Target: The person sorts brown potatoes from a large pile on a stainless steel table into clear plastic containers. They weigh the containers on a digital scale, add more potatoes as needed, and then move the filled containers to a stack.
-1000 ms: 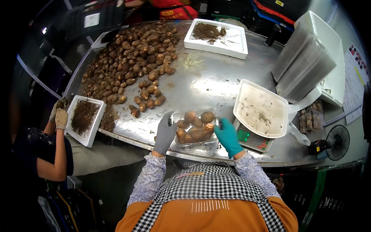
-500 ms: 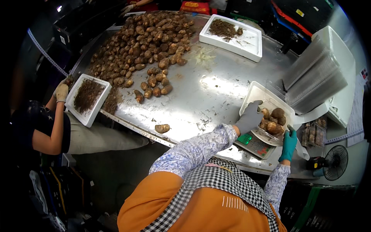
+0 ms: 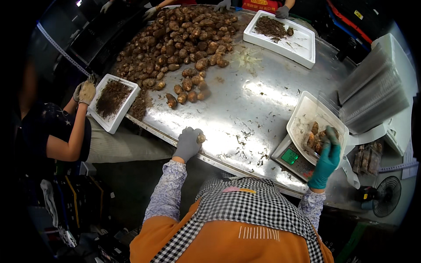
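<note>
At the table's near edge my left hand (image 3: 188,143), in a grey glove, is closed round a small brown taro (image 3: 201,138), which pokes out on its right. My right hand (image 3: 328,153), in a teal glove, reaches into a white weighing pan (image 3: 300,109). Its fingers curl round a taro (image 3: 335,131) at the pan's right side. Several more taros (image 3: 312,136) lie beside that hand, apparently in a clear plastic box (image 3: 305,148). Beneath the pan stands a scale (image 3: 289,163) with a lit green display.
A big heap of taros (image 3: 175,44) covers the far left of the metal table (image 3: 228,118). White foam trays with dirt stand left (image 3: 126,105) and far right (image 3: 280,45). Clear plastic boxes (image 3: 368,92) are stacked at right, near a small fan (image 3: 387,196). Co-workers' gloved hands (image 3: 86,91) show.
My left hand has left the pan, moved left and taken hold of the lone taro. My right hand has gone from the pan's rim to inside it. A co-worker's hand now touches the far tray.
</note>
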`<state>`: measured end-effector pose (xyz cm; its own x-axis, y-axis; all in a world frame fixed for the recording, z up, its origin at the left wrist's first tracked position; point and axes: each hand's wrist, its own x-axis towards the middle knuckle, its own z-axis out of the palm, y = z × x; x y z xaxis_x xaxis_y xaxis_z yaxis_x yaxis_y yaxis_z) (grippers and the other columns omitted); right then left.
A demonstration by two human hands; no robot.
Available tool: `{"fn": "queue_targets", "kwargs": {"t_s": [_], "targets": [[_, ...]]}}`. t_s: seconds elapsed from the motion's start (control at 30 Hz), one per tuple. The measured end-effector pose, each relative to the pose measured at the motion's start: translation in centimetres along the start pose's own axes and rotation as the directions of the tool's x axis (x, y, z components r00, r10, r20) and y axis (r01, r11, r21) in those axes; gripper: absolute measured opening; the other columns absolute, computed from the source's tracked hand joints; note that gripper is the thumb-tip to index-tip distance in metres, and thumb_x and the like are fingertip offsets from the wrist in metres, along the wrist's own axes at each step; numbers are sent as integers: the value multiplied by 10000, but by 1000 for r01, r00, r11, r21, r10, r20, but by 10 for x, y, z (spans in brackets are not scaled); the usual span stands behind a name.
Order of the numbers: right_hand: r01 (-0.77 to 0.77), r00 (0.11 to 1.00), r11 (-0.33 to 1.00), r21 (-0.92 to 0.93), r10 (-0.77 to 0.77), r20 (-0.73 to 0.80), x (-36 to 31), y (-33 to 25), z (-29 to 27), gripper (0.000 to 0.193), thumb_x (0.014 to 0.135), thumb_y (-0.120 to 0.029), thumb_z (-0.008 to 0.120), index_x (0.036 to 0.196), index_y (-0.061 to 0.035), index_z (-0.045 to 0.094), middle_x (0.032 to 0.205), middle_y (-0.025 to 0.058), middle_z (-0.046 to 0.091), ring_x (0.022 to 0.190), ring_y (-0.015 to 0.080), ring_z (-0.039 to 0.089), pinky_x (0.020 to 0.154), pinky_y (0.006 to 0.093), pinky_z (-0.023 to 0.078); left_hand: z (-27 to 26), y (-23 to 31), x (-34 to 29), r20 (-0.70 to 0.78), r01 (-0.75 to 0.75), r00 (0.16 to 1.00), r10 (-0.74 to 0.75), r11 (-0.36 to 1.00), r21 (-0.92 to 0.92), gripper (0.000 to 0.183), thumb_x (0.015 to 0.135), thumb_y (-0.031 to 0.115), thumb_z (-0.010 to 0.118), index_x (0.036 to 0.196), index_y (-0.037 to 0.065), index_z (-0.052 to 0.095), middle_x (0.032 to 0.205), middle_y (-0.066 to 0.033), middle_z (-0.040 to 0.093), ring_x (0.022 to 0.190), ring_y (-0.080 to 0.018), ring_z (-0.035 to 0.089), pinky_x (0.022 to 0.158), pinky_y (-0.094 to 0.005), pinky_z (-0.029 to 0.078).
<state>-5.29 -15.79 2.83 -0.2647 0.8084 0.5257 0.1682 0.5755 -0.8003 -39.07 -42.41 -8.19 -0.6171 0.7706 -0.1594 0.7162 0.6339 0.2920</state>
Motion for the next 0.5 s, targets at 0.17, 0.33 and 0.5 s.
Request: {"fn": "queue_targets", "kwargs": {"t_s": [0.17,0.33,0.5], "targets": [[-58,918,997,50,34,396,-29,-18,35,266,949,-37,560,1206,-28,627,1106,76,667,915,138,629,830,278,516,5,52,1,186,106,963,195,357,-928,427,907,240,653,1255,23,532,1216,-175,581,1073,-266,612,894,-359,519],[-197,773,980,28,137,619,-62,-10,57,211,942,-88,599,1136,-59,675,944,32,686,823,125,626,722,287,508,5,111,1,227,552,767,600,-437,-710,479,1026,210,448,1419,-41,342,1299,-246,517,1178,-359,566,1015,-493,494],[-454,790,885,102,347,506,-82,-2,60,192,963,-134,587,1113,-38,658,989,50,688,856,106,601,757,285,495,-14,149,-2,350,558,744,569,-241,-794,439,1058,220,340,1410,-42,342,1267,-246,532,1184,-360,565,996,-455,520]]}}
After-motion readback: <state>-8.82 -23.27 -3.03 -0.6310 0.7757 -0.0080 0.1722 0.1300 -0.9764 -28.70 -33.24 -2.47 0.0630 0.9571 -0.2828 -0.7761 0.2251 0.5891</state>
